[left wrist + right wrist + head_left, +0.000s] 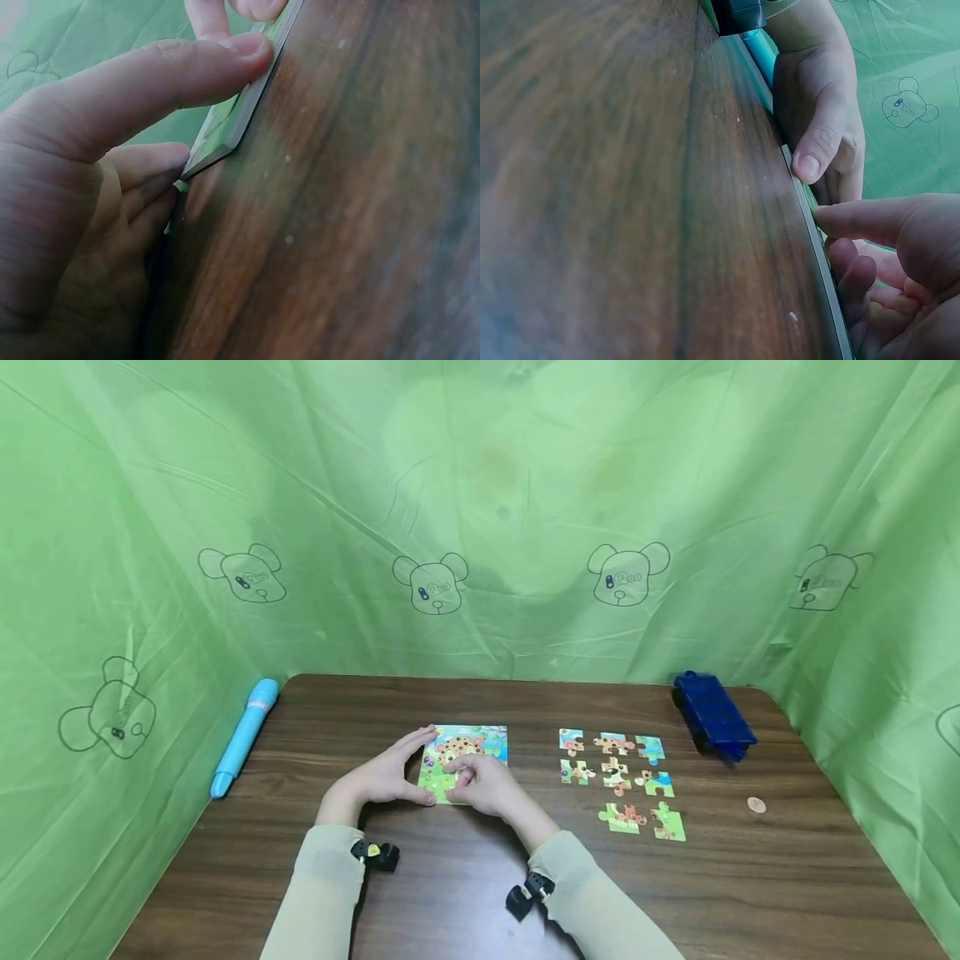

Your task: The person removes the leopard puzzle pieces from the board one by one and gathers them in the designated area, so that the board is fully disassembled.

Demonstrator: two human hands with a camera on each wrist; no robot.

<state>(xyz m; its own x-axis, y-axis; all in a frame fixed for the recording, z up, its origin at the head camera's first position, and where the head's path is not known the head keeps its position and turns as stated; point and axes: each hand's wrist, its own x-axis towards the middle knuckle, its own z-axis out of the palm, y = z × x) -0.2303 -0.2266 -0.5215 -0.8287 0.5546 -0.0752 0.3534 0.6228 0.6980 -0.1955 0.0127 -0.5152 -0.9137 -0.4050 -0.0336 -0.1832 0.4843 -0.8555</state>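
A square picture puzzle board (480,745) lies on the brown table (465,893) in front of me. My left hand (411,770) holds its left near corner, the forefinger along the left edge and the thumb (187,64) against the near edge. My right hand (468,778) rests on the board's near half, fingers curled on top and the thumb (855,217) pressed to the thin near edge (814,225). The left wrist view shows the board's corner (225,127) between my thumb and curled fingers. Several loose puzzle pieces (618,777) lie in rows to the right.
A light blue pen-shaped stick (243,737) lies at the table's left edge. A dark blue box (712,714) sits at the back right, with a small coin (756,804) in front of it. Green printed sheeting (480,510) walls in the table.
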